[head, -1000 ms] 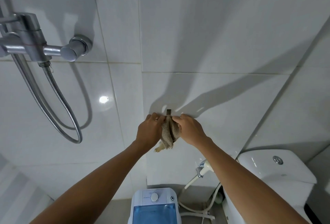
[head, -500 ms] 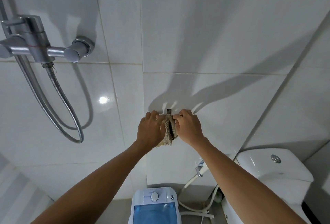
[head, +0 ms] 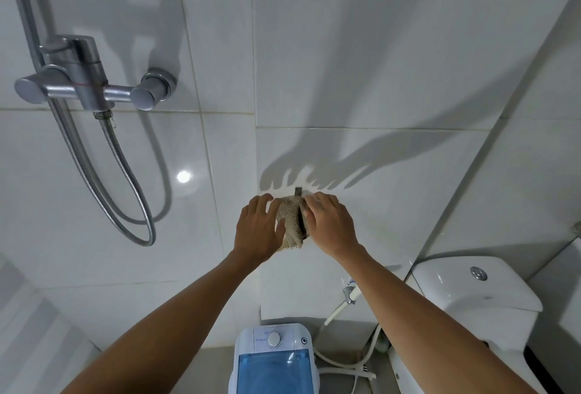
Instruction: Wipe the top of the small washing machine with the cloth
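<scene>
A beige woven cloth [head: 290, 224] hangs bunched against the white wall tile from a small dark hook [head: 298, 191]. My left hand [head: 257, 230] is on the cloth's left side, fingers spread and straight, thumb lying on the fabric. On the cloth's right side is my right hand [head: 330, 224], its fingers also spread and its thumb at the cloth's dark fold. The small washing machine [head: 273, 359], white with a blue translucent lid and a round knob, stands on the floor directly below, between my forearms.
A chrome shower mixer [head: 91, 88] with a looping metal hose [head: 132, 205] is mounted on the wall at upper left. A white toilet with its cistern [head: 471, 293] stands at lower right, and a bidet sprayer [head: 352, 294] with a white hose hangs beside it.
Both hands have loosened from pinching the cloth at the hook; their fingers now spread out. The cloth is bunched higher and shorter. The view has tilted slightly downward.
</scene>
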